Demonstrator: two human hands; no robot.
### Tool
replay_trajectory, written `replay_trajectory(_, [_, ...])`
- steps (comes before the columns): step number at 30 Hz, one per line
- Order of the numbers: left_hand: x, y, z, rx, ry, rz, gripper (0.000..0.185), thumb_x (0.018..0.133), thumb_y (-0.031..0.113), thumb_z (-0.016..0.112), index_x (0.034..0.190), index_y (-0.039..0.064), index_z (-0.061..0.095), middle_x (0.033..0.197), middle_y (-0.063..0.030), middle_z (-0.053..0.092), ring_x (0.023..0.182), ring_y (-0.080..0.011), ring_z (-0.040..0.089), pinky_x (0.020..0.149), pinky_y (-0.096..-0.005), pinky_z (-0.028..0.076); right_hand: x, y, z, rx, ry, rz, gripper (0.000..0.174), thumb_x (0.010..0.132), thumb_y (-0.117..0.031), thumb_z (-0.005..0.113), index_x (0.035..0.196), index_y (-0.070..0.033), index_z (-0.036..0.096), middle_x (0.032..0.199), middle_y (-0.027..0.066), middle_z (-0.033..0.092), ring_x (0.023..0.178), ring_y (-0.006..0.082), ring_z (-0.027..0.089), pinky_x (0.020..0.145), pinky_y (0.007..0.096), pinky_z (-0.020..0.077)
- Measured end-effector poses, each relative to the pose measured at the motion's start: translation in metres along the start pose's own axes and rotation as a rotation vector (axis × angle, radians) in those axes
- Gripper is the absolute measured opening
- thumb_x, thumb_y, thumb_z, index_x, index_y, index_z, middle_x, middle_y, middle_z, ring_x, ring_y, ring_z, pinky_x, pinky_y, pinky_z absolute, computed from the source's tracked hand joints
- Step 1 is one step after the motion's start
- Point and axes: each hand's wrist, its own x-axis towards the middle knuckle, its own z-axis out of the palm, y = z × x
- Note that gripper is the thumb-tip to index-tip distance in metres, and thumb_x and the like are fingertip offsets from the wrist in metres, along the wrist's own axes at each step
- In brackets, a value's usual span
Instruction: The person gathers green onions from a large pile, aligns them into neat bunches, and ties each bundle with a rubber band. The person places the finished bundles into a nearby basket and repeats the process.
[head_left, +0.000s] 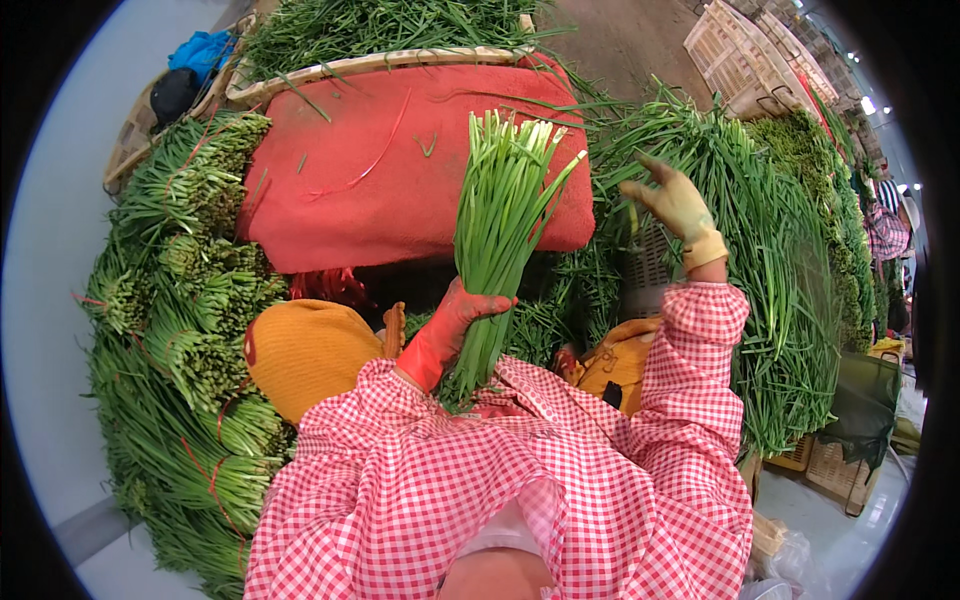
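My left hand (448, 330) wears a red rubber glove and grips a bunch of garlic chives (495, 210) around its lower leaves. The pale cut ends point away from me, above a red towel (352, 165) spread over a work surface. Raised on the right, my right hand (671, 199) wears a yellowish glove. Its fingers are apart and nothing is in them. Just beyond that hand lies a large heap of loose chives (772, 247). A red plastic tie (371, 166) rests on the towel, along with a few leaf scraps.
Tied chive bundles (191, 337) are stacked high on my left. A crate of loose leaves (390, 30) stands behind the towel. Pale plastic crates (739, 56) sit at the far right. More red ties (330, 286) hang below the towel's front edge. A person (889, 225) is in the right distance.
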Motion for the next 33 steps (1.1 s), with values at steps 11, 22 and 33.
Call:
replay_trajectory(11, [-0.006, 0.002, 0.005, -0.037, -0.036, -0.025, 0.050, 0.062, 0.019, 0.073, 0.107, 0.004, 0.054, 0.088, -0.0024, 0.057, 0.080, -0.0133, 0.055, 0.073, -0.0253, 0.045, 0.005, -0.046, -0.019, 0.674, 0.687, -0.162, 0.021, 0.083, -0.023, 0.062, 0.090, -0.004, 0.068, 0.087, 0.0042, 0.068, 0.078, 0.0155, 0.061, 0.077, 0.0278, 0.0461])
replay_trajectory(22, [0.008, -0.011, 0.000, 0.439, 0.137, 0.322, 0.045, 0.066, 0.010, 0.074, 0.106, 0.001, 0.056, 0.096, -0.0062, 0.063, 0.085, -0.0136, 0.060, 0.078, -0.0282, 0.047, -0.008, -0.064, 0.070, 1.347, -0.426, -0.293, 0.090, 0.079, -0.038, 0.068, 0.141, -0.002, 0.015, 0.135, 0.0120, 0.039, 0.122, 0.0235, 0.040, 0.104, 0.0353, 0.0291])
replay_trajectory(33, [-0.006, -0.015, -0.011, 0.487, -0.057, 0.121, 0.058, 0.070, 0.011, 0.073, 0.122, 0.000, 0.047, 0.110, -0.0059, 0.060, 0.102, -0.0132, 0.053, 0.090, -0.0292, 0.041, 0.005, -0.090, 0.063, 1.349, -0.685, -0.126, 0.048, 0.083, -0.024, 0.060, 0.123, 0.001, 0.049, 0.109, 0.0081, 0.060, 0.099, 0.0188, 0.058, 0.089, 0.0326, 0.0447])
